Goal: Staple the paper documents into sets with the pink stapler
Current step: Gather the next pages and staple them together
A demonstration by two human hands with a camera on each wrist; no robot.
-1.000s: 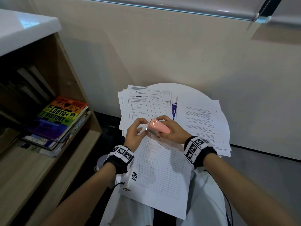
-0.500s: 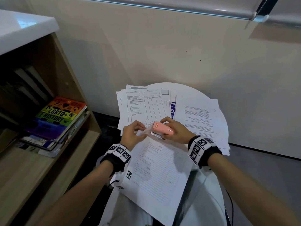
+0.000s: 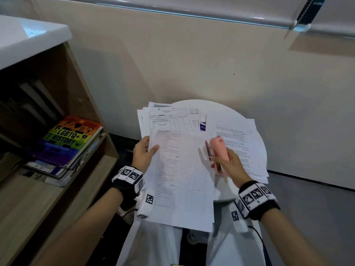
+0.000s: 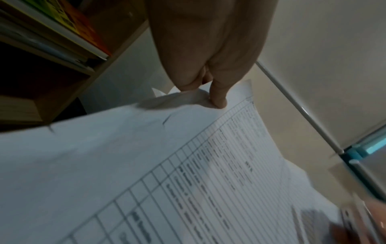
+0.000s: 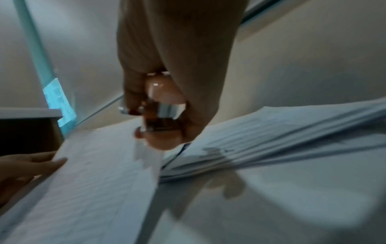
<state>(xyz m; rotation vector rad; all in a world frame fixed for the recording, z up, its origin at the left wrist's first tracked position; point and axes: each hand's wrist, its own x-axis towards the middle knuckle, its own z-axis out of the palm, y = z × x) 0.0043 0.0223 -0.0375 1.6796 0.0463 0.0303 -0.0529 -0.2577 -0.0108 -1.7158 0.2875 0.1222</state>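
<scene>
This looks like an office or study corner. A small round white desk [image 3: 221, 106] carries stacks of printed forms and documents [image 3: 238, 139] against a plain beige wall [image 3: 192, 60]. Beside it stands a wooden bookshelf [image 3: 80, 104] with a white top, holding books, among them a rainbow-covered LGBTQ+ history book [image 3: 71, 137].

Glossy pink plastic stapler [image 3: 219, 150], matt paper documents [image 3: 182, 179], wood-grain shelf [image 3: 38, 198]
</scene>
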